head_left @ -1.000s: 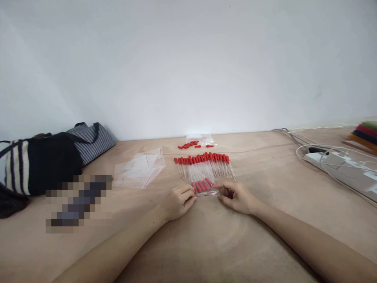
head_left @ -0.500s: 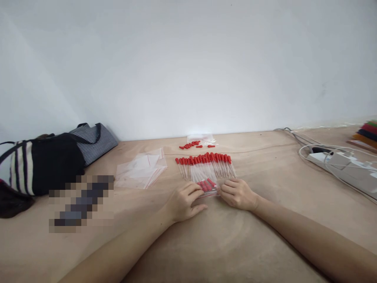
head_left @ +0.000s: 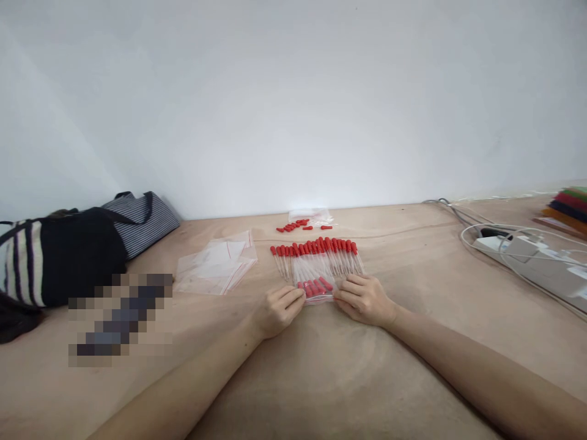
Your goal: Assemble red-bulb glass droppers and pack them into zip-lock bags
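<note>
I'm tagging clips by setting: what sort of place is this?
Probably a home or small workroom, though I can't tell which: a wooden table against a plain wall bears a row of red-topped droppers, a pile of clear bags and a black bag.

One head cam, close over tabletop point(head_left: 302, 385), looking forward-down past left hand point(head_left: 279, 310) and right hand point(head_left: 367, 299) to wall point(head_left: 293, 104).

Left fingers point(head_left: 291, 297) and right fingers point(head_left: 349, 296) pinch a clear bag point(head_left: 315, 277)
</note>
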The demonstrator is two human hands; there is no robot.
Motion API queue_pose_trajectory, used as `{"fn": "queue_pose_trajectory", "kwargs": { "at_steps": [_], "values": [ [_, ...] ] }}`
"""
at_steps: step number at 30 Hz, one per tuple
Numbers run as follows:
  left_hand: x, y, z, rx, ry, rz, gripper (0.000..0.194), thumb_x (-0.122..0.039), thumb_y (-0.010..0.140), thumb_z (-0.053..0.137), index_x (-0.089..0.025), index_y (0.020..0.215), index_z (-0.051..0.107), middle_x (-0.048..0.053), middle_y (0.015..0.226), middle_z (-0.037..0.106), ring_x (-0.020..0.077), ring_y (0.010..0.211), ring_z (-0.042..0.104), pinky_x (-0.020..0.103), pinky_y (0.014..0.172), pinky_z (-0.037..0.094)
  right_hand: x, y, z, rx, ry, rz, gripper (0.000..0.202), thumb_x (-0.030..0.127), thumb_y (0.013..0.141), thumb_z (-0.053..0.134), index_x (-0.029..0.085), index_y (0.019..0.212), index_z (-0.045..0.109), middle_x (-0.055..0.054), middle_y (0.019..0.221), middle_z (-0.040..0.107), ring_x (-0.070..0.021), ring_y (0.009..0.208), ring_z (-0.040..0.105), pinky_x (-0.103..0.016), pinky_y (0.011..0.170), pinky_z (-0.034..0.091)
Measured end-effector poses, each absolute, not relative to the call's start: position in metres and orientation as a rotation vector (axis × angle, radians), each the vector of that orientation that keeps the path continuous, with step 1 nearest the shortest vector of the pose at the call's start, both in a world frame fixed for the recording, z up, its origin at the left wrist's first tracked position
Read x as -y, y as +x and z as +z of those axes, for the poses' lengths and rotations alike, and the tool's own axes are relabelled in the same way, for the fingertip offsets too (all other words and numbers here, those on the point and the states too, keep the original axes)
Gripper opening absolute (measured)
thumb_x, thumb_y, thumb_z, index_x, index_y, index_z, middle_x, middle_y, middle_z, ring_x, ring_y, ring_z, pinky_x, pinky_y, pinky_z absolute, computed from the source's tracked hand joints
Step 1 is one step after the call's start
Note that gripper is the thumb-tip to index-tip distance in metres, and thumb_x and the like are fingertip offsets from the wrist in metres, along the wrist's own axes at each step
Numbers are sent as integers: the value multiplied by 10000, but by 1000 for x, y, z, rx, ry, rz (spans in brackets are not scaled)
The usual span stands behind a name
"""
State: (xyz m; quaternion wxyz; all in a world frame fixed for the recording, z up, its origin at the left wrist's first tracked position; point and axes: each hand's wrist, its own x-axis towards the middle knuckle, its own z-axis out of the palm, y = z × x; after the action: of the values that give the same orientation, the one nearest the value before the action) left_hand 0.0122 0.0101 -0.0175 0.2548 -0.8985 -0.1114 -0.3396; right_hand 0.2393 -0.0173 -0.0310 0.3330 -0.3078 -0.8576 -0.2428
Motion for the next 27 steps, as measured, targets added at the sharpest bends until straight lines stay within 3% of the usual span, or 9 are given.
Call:
{"fn": "queue_pose_trajectory", "kwargs": {
  "at_steps": [7,16,27],
  "values": [
    [-13,7,-14,139,-2436,-912,73,-77,770,520,-125,791,570,37,742,670,142,648,627,254,557,511,15,242,-33,2307,-583,-873,182,138,829,443,165,706,574,6,581,526,-101,590,432,-262,518,279],
    [-21,-2,-15,43,-2460,-924,106,-76,779,517,-130,857,565,43,754,672,140,677,639,249,598,535,13,249,-32,2301,-534,-940,116,142,813,476,153,744,568,2,610,534,-104,590,432,-271,500,241],
    [-21,-4,-9,58,-2448,-854,144,-51,784,481,-140,835,582,45,779,683,141,688,638,263,604,535,11,252,-32,2337,-510,-955,273,139,855,384,174,633,540,-1,607,524,-100,588,417,-273,514,245]
  ]
}}
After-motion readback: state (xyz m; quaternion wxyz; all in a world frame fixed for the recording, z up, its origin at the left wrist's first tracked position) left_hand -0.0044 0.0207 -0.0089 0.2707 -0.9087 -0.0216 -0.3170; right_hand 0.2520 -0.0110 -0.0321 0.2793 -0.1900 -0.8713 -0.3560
